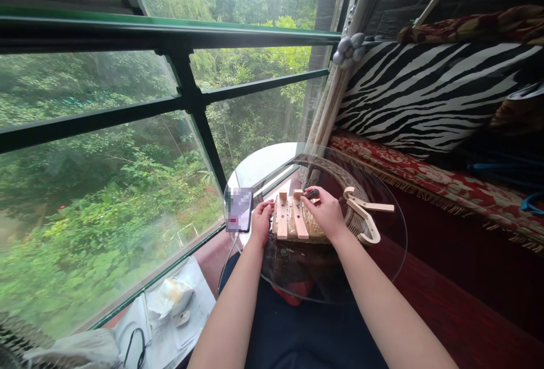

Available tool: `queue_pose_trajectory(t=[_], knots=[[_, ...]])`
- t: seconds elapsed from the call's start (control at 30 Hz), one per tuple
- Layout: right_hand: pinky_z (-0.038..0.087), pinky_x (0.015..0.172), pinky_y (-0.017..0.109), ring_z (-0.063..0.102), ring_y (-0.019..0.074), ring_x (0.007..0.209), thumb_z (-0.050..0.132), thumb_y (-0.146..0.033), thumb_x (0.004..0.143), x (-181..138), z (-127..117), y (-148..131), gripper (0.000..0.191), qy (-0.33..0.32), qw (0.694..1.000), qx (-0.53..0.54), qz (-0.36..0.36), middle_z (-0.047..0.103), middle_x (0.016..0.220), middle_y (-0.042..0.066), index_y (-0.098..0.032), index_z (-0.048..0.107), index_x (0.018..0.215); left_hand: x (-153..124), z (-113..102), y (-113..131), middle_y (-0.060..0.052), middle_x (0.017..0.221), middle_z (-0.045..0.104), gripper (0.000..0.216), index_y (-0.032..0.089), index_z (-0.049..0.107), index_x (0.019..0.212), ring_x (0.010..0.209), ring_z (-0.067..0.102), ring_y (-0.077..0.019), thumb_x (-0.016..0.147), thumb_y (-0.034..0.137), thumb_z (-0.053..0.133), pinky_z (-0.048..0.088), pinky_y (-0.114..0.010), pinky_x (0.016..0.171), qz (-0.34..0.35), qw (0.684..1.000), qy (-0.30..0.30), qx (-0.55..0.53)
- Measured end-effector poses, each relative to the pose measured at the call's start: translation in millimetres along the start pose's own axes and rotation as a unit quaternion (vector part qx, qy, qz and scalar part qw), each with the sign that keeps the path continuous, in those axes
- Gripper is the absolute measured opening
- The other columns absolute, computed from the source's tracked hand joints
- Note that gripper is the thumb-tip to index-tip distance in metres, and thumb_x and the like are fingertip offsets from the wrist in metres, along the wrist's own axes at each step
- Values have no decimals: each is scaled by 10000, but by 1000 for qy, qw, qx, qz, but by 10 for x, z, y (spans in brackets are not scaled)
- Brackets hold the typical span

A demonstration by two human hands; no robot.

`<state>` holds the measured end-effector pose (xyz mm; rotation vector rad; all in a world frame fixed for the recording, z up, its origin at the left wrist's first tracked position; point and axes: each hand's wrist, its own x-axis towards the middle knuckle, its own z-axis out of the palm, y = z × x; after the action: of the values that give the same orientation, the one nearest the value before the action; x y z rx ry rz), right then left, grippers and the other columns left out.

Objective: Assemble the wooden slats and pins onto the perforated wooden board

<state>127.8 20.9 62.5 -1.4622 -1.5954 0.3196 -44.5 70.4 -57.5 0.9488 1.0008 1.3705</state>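
Observation:
My right hand (325,210) is closed on what looks like a short black screwdriver (313,194), beside the upper end of a pale wooden piece (300,223). A second wooden piece (283,221) lies parallel on its left. Both have dark round spots like screws or holes and rest on a tan, plastic-wrapped block (313,230). My left hand (262,221) is at the block's left edge, fingers curled together; whatever they pinch is too small to make out. Right of my right hand lie more wooden pieces, one straight-armed (376,206) and one hook-shaped (370,232).
A round glass table (393,255) carries these things, above a wicker base (352,173). A phone (239,210) with a cable is by my left hand. Windows (187,85) line the left. Papers (187,289) lie lower left; a red patterned seat (395,173) stands right.

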Motion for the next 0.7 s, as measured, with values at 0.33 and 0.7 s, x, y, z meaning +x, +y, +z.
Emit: queue_pose_trajectory(t=[0.33, 0.7], knots=[[516, 623, 345, 647, 206, 664, 496, -357, 865, 41, 167, 220, 548, 75, 994, -68, -42, 675, 955, 106, -196, 306, 1352, -120, 369, 746, -89, 1346, 322, 220, 238, 725, 868, 1309, 247, -325, 684, 357, 708, 229, -477, 1088, 176, 870, -88, 452], [491, 853, 387, 582, 208, 958, 346, -203, 917, 212, 125, 95, 487, -32, 976, -44, -211, 607, 1024, 87, -252, 334, 1401, 152, 333, 545, -112, 1450, 293, 495, 223, 686, 1077, 1353, 219, -366, 641, 449, 744, 225, -478, 1100, 74, 858, -283, 423]])
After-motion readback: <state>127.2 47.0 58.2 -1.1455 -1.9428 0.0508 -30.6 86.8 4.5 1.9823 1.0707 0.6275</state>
